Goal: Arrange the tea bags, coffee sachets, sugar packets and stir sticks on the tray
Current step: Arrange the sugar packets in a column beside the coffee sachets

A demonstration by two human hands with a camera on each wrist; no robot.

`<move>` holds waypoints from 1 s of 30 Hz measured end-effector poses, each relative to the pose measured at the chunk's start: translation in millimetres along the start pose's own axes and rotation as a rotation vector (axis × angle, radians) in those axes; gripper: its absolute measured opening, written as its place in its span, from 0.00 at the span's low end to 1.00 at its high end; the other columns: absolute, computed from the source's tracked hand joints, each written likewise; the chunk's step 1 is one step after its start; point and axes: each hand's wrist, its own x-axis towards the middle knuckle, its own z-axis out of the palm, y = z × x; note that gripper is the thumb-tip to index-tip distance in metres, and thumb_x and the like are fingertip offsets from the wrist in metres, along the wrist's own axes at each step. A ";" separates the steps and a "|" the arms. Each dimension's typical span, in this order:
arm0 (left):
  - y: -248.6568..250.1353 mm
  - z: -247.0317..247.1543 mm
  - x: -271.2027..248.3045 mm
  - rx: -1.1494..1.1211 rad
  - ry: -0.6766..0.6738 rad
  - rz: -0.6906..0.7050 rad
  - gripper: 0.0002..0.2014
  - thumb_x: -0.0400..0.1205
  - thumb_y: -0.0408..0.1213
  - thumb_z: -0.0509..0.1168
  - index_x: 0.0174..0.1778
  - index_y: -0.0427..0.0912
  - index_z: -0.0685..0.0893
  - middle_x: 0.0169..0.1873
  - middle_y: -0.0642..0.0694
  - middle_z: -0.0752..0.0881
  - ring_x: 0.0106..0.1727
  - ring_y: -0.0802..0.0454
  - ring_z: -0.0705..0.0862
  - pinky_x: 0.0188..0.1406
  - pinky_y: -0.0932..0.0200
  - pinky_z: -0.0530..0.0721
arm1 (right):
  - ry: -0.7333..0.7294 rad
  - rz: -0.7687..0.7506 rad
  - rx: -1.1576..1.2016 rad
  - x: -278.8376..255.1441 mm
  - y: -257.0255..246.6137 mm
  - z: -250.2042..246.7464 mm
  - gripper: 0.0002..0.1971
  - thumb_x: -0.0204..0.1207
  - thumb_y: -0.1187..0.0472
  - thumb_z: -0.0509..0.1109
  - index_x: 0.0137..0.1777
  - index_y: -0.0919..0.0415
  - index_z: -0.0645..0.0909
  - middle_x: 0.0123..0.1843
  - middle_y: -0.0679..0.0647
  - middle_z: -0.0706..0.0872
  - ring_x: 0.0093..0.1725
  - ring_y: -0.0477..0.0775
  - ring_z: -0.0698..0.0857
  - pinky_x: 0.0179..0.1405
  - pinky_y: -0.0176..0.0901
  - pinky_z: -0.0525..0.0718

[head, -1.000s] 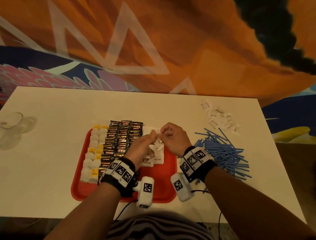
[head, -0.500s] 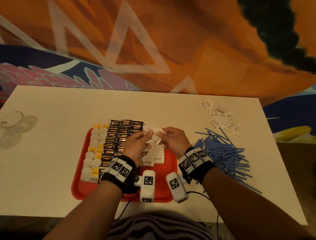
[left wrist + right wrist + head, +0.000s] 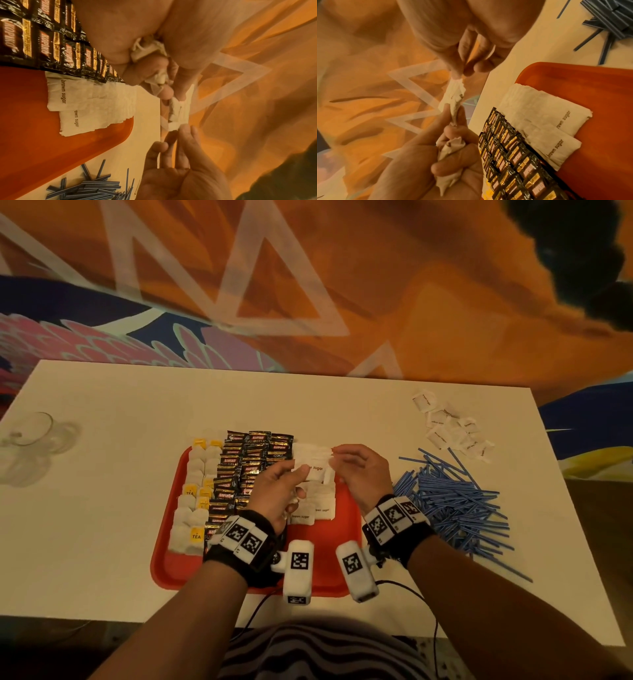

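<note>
1. Both hands have lifted a little over the red tray (image 3: 171, 570) since a second ago, stretching one sugar packet (image 3: 313, 469) between them.
2. The left hand (image 3: 274, 491) pinches one end, with spare packets bunched in its palm; the right hand (image 3: 363, 470) pinches the other.
3. I judge it goes next onto the sugar row (image 3: 318, 508); loose packets (image 3: 448, 426) and stir sticks (image 3: 452, 501) wait on the table.
</note>
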 end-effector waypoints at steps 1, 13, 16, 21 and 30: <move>-1.5 -1.4 0.1 0.002 0.007 0.003 0.05 0.82 0.35 0.71 0.53 0.42 0.86 0.36 0.48 0.85 0.23 0.57 0.78 0.11 0.66 0.66 | -0.040 0.050 -0.008 -1.0 1.3 0.4 0.10 0.71 0.63 0.80 0.51 0.55 0.87 0.47 0.50 0.91 0.46 0.47 0.89 0.46 0.46 0.87; -20.8 -25.8 0.5 0.218 0.200 0.071 0.06 0.84 0.42 0.70 0.45 0.43 0.88 0.34 0.45 0.88 0.23 0.56 0.79 0.16 0.66 0.73 | -0.218 0.214 -0.418 -4.2 57.1 -2.3 0.11 0.70 0.54 0.81 0.47 0.60 0.88 0.42 0.53 0.92 0.43 0.50 0.91 0.49 0.49 0.90; -24.9 -39.9 -0.7 0.207 0.213 0.015 0.08 0.84 0.44 0.69 0.45 0.43 0.86 0.32 0.48 0.88 0.23 0.56 0.78 0.15 0.65 0.70 | -0.205 0.200 -0.686 -1.5 78.2 -8.6 0.15 0.73 0.48 0.77 0.52 0.58 0.89 0.48 0.52 0.92 0.49 0.52 0.89 0.55 0.51 0.87; -33.6 -57.7 -6.3 0.257 0.190 -0.039 0.07 0.85 0.42 0.69 0.50 0.43 0.86 0.38 0.46 0.89 0.25 0.56 0.80 0.17 0.66 0.73 | -0.207 0.264 -0.845 -6.5 98.2 -8.6 0.22 0.78 0.46 0.72 0.65 0.58 0.84 0.65 0.52 0.87 0.63 0.53 0.84 0.61 0.40 0.79; -43.9 -76.8 -11.6 0.271 0.195 -0.047 0.05 0.84 0.41 0.69 0.46 0.43 0.85 0.35 0.48 0.89 0.24 0.56 0.80 0.17 0.65 0.72 | -0.100 0.272 -0.928 2.5 111.8 4.5 0.15 0.77 0.49 0.74 0.57 0.57 0.85 0.57 0.52 0.86 0.55 0.53 0.83 0.48 0.34 0.71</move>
